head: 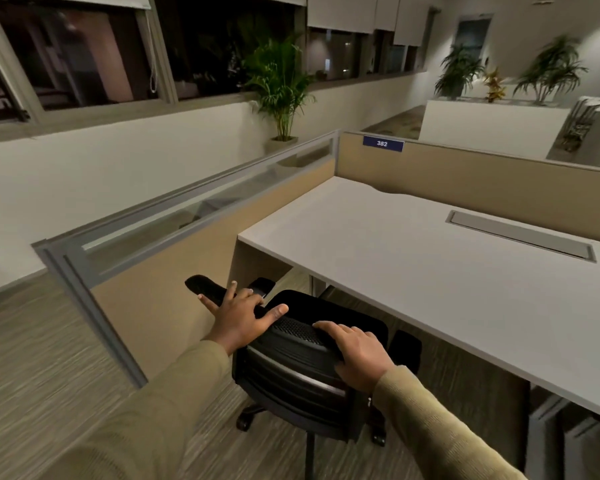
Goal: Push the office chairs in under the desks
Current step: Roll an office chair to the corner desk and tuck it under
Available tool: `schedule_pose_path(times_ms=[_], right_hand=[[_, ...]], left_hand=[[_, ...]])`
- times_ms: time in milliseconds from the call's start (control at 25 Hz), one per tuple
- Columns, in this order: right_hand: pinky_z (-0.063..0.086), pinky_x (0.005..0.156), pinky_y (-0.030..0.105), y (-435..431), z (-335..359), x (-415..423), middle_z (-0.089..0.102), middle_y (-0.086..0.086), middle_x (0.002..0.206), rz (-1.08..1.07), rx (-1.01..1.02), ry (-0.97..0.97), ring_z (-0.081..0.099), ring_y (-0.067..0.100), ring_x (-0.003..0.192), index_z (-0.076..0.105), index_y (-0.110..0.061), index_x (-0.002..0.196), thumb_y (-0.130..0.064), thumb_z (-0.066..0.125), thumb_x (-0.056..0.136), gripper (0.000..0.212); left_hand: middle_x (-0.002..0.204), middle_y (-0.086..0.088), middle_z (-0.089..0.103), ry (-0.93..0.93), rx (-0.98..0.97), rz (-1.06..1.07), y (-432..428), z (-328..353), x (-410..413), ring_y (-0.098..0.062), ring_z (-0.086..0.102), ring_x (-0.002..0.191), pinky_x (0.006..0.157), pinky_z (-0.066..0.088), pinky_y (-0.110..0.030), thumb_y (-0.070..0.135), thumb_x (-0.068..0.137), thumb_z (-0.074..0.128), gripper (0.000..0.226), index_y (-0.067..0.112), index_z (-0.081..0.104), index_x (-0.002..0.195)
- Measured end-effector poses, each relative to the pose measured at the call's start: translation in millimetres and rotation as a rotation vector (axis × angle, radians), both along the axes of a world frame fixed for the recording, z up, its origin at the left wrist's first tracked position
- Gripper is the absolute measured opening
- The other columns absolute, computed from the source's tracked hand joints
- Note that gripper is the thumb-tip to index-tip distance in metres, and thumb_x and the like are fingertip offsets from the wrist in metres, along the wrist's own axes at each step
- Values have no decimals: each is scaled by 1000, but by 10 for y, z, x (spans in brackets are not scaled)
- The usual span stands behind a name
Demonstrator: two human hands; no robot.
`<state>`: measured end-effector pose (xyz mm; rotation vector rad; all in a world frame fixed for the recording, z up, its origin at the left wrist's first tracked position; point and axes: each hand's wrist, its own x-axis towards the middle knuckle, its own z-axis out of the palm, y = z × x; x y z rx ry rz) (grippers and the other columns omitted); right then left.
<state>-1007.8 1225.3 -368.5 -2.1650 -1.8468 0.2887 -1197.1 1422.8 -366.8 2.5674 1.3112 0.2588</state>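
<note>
We see the black office chair (291, 368) at the near left corner of the white desk (413, 265), backrest out in front of the desk edge; beige partition (174, 271) just left. L hand (239, 318) rests on the backrest top w/ fingers straight & spread apart; R hand (355, 353) grips the top rim, fingers together & curled over it.

office: partitioned desk (413, 258), numbered cubicle sign (382, 143)

Both arms reach forward, left hand (241, 317) flat with fingers (231, 292) spread, right hand (356, 353) gripping the chair back (291, 346).
</note>
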Motion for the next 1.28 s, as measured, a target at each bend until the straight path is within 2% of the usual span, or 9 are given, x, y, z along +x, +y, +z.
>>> schedule_pose_path(times_ms=[120,200,280,520,680,800,920,1040,1280], right_hand=[[35,96,39,227,76,304,49,-7,145,-46,-78,-60,48,23,125,22,-46,147,-22,57,85,75],[34,101,42,352,90,445,47,-5,146,-103,-137,-108,45,26,128,22,-45,148,-21,57,87,75],[34,103,44,439,96,604,49,-2,144,-182,-169,-187,46,28,127,26,-43,149,-24,57,91,68],[35,103,46,387,149,1117,52,4,134,-470,-263,-241,45,31,124,42,-38,141,-27,49,95,47],[30,112,52,293,97,1172,38,10,149,-646,-258,-181,29,35,140,32,-26,148,-25,55,93,59],[14,120,57,171,64,1064,12,10,163,-647,-232,-152,3,34,151,14,-24,156,-24,60,91,80],[7,122,56,27,14,870,-4,7,166,-647,-184,-125,-8,31,152,1,-25,158,-24,60,90,90],[7,122,55,-145,-75,631,-10,8,166,-664,-137,-116,-7,31,152,-6,-26,157,-29,61,91,94],[10,122,55,-499,-304,128,-1,7,167,-705,-87,-118,2,30,153,-4,-25,158,-44,60,91,94]], left_hand=[[149,-2,49,85,-11,-12,194,26,315,-31,17,152,112,-4,-78,107,61,11,114,31,64,127],[148,-4,50,137,22,-28,254,23,465,-31,20,152,107,-17,-78,108,59,7,116,31,63,127],[143,-3,53,141,61,-95,286,17,606,-29,27,149,106,-21,-76,107,60,7,115,30,62,126],[139,-6,56,147,82,-243,169,6,1116,-30,40,139,115,-2,-73,109,55,6,126,24,57,134],[146,-7,52,100,104,-279,50,-20,1311,-33,32,145,114,-9,-73,104,62,2,121,26,55,137],[152,-7,47,118,94,-302,67,-35,1367,-33,22,150,114,-13,-73,98,71,11,109,26,52,142],[155,-11,42,143,75,-326,136,-57,1343,-35,15,152,113,-15,-72,94,77,17,103,23,48,145],[159,-13,34,126,79,-346,120,-93,1286,-36,8,154,113,-15,-71,93,78,19,104,20,40,149],[169,-16,-10,-28,296,-533,-493,-490,1041,-34,-16,154,118,-15,-64,78,88,23,96,21,2,161]])
